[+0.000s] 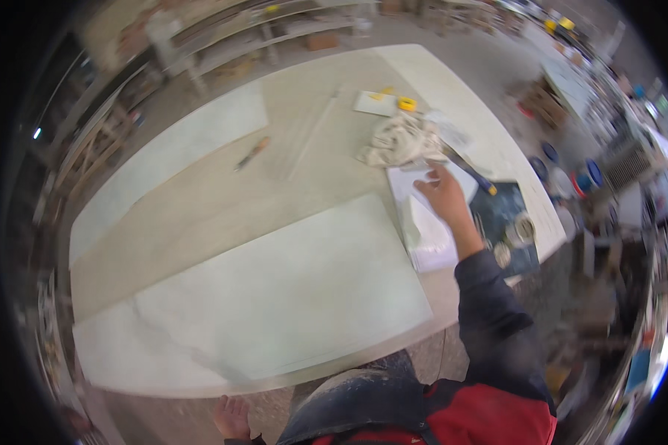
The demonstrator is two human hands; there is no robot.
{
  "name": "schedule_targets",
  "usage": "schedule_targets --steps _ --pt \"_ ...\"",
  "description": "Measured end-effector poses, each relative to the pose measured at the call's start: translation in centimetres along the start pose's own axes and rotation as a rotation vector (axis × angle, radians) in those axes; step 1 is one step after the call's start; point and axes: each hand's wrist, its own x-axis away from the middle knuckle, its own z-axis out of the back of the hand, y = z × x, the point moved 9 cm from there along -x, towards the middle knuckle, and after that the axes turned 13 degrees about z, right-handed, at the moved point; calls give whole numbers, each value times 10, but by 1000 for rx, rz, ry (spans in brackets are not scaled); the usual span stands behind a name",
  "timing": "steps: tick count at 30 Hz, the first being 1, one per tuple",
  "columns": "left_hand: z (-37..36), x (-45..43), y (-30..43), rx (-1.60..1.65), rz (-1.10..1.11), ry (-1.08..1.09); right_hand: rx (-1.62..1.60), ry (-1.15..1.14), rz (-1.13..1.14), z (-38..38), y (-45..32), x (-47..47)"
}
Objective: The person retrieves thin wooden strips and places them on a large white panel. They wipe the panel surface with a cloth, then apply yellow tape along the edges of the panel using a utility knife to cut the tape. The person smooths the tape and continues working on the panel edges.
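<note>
My right hand (442,192) reaches over white papers (431,245) at the right of a big table, its fingertips by the lower edge of a crumpled beige cloth (401,139). Blur hides whether its fingers hold anything. Low in the picture, my left hand (232,417) hangs beside the table's near edge, empty, its fingers close together. In front of me lies a large pale sheet (256,295). An orange-handled tool (252,154) rests farther back, left of a long, thin clear strip (314,133).
Beyond the cloth are a yellow tape measure (407,104) and a small white piece (374,103). A dark board (506,214) carries a jar (519,230) and a round lid-like disc (502,255). Another pale sheet (172,161) lies along the far left. Buckets (587,177) stand on the right.
</note>
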Motion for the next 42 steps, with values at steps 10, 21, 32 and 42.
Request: schedule_targets --steps 10,21,32,42 --pt "87 131 -189 101 -66 231 504 -320 -142 -97 121 -180" --pt "52 120 -150 -288 -53 512 -602 121 200 14 -62 -203" --pt "151 12 -62 -666 -92 422 -165 -619 644 -137 -205 174" --pt "402 35 24 -243 -261 746 36 -779 971 -367 -413 373"
